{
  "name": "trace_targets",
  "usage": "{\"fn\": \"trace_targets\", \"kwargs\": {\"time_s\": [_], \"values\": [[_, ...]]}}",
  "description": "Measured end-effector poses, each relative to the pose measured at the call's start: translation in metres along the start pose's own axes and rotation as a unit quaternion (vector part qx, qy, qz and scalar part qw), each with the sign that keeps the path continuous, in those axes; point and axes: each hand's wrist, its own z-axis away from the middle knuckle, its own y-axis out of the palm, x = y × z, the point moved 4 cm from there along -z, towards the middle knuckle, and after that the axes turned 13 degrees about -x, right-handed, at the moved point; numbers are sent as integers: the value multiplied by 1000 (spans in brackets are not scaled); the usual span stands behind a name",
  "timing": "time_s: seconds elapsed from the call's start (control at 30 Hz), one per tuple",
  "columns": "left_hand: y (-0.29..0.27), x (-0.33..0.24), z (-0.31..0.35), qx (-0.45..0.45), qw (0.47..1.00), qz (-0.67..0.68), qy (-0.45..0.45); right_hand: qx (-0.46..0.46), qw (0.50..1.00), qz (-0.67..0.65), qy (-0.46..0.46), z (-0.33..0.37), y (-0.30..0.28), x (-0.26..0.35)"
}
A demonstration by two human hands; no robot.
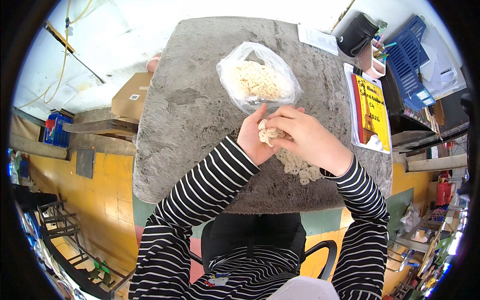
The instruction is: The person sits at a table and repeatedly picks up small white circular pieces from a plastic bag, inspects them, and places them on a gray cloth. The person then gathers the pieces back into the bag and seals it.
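Small flat cream-coloured pieces with holes (268, 133) are bunched between my two hands, above the middle of the grey plush-covered table (180, 110). My left hand (251, 142) is cupped under the bunch, its thumb pointing away from me. From the right, my right hand (317, 140) closes over the same pieces; its fingertips are partly hidden. A loose pile of like pieces (297, 166) lies on the cloth below my right hand and wrist. Just beyond my hands sits an open see-through plastic bag (292, 95) with many more of these pieces (255, 80) inside.
Along the table's right side lie a yellow-covered booklet in a plastic sleeve (367, 110) and white papers (318, 39). Past that edge are a black cylindrical container (358, 34), a pink basket of pens (371, 61) and a blue rack (406, 55). A cardboard box (131, 97) stands left of the table.
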Motion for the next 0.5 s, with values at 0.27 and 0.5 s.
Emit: {"fn": "trace_targets", "kwargs": {"time_s": [0.27,0.5], "values": [[6,-2,5,2,1000,15,-10,-34,987,-77,139,2,-6,-23],[14,0,8,-69,996,-2,54,-99,980,-99,142,-13,-23,-24]]}}
